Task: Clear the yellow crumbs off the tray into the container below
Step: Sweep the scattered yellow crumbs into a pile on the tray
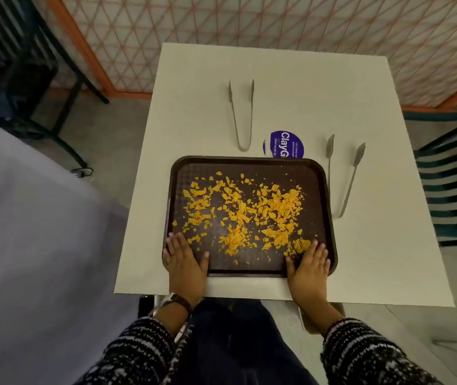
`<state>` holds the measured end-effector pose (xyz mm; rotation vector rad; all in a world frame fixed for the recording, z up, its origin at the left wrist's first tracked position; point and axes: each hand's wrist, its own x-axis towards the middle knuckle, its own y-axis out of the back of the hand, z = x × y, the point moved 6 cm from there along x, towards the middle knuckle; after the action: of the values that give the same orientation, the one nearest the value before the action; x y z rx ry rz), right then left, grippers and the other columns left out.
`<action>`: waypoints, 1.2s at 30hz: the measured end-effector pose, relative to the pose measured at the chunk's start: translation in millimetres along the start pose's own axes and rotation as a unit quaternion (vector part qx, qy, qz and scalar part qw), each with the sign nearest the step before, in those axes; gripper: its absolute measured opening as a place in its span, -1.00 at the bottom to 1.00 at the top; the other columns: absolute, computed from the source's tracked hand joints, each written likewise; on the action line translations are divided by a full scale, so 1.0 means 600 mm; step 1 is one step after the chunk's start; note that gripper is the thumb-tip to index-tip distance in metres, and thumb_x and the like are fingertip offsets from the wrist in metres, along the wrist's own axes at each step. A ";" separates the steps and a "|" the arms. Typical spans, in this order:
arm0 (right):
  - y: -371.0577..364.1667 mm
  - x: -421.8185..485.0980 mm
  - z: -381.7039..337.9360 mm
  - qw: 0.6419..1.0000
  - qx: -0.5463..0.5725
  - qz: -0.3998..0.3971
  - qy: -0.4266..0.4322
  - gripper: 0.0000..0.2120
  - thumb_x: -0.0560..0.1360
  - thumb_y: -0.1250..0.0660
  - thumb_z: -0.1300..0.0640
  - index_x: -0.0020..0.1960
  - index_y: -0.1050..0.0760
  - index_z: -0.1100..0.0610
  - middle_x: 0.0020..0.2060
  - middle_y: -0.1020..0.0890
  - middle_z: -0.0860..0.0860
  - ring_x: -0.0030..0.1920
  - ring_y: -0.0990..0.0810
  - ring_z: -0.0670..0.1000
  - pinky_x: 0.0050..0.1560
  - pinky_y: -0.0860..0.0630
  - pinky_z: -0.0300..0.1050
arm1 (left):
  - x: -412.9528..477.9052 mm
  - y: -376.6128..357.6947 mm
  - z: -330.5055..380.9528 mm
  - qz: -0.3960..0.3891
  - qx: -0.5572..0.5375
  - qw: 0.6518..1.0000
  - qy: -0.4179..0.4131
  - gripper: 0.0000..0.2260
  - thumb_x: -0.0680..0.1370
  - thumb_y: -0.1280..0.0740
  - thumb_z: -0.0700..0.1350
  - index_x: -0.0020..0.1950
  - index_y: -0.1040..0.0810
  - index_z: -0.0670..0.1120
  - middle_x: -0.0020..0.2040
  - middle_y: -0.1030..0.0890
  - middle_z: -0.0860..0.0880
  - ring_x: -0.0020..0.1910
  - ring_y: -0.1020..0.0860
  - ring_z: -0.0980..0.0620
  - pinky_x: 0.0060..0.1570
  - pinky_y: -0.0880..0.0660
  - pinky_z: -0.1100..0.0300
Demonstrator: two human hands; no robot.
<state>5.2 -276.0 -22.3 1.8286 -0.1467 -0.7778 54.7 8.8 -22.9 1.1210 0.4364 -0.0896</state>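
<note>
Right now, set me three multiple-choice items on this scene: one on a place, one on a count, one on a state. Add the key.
1. Where is the purple sticker?
A) on the floor
B) on the table, at the tray's far edge
C) in the tray's middle

2. How many pairs of tongs lie on the table?
A) one
B) two
C) four

3. How do the two hands lie?
A) gripping tongs
B) clenched in fists
C) flat on the tray's near end

Key:
1 B, the tray's far rim hides part of it.
2 B, the left tongs lie beyond the tray, the right tongs beside it.
3 C, the left hand and right hand rest with straight fingers at the near corners, the yellow crumbs spread before them.
</note>
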 end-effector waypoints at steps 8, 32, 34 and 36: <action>-0.002 0.006 0.006 0.999 0.018 -0.020 0.019 -0.28 0.59 -0.04 -0.13 0.52 0.18 0.28 0.52 0.10 0.25 0.53 0.15 0.19 0.49 0.22 0.03 | -0.006 -0.030 0.060 -0.026 -0.046 0.998 0.025 -0.23 0.55 -0.05 0.21 0.48 0.27 -0.24 0.51 0.20 -0.27 0.50 0.23 -0.17 0.45 0.26 0.01; -0.038 -0.032 -0.113 0.955 0.119 -0.101 0.252 -0.29 0.59 -0.07 -0.10 0.52 0.27 0.14 0.48 0.29 -0.03 0.50 0.30 -0.07 0.48 0.26 -0.13 | 0.014 0.002 -0.001 -0.026 -0.108 0.993 -0.027 -0.32 0.58 -0.16 0.01 0.50 0.16 -0.24 0.54 0.11 -0.19 0.53 0.13 -0.08 0.50 0.17 0.03; -0.030 -0.017 -0.077 0.971 0.102 -0.073 0.203 -0.25 0.54 0.05 -0.23 0.52 0.24 0.17 0.48 0.27 -0.02 0.49 0.30 -0.06 0.50 0.25 -0.08 | 0.006 -0.009 0.007 -0.031 -0.099 0.994 -0.032 -0.32 0.58 -0.16 0.03 0.50 0.16 -0.23 0.54 0.13 -0.19 0.53 0.15 -0.07 0.48 0.20 0.08; -0.019 -0.005 -0.035 0.983 0.083 -0.038 0.157 -0.14 0.45 0.22 -0.37 0.52 0.19 0.22 0.51 0.18 0.06 0.48 0.26 -0.04 0.49 0.25 -0.07 | -0.009 -0.018 0.015 -0.035 -0.104 0.994 -0.026 -0.31 0.58 -0.15 0.04 0.50 0.17 -0.23 0.54 0.15 -0.18 0.52 0.17 -0.06 0.46 0.22 0.11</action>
<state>11.9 -253.6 -27.0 2.1020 0.0651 -0.5312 49.5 -4.6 -27.1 0.8979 0.4281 -0.1308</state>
